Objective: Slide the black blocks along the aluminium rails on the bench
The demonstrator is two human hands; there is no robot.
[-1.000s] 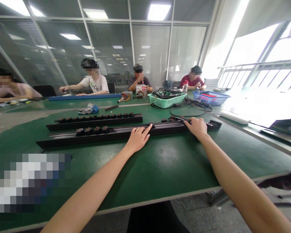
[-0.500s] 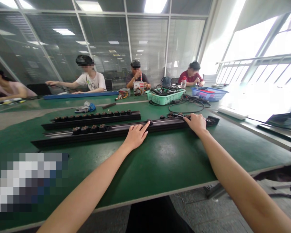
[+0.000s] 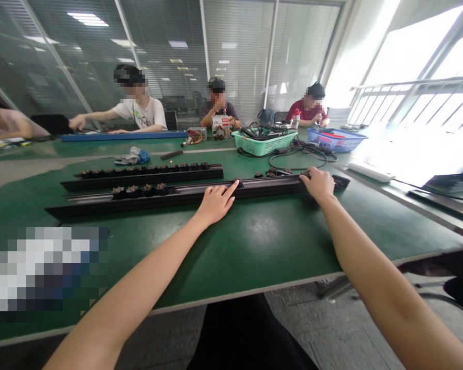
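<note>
A long black rail (image 3: 170, 198) runs left to right just beyond my hands; my left hand (image 3: 214, 204), unclenched, points its index finger onto a small black part (image 3: 238, 183) along it. My right hand (image 3: 320, 186), its grip unclear, has shifted nearer the rail's right end, a dark blurred shape (image 3: 312, 202) now beneath it.

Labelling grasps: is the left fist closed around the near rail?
No, the left hand extends its index finger to a small black part on that rail.
</note>
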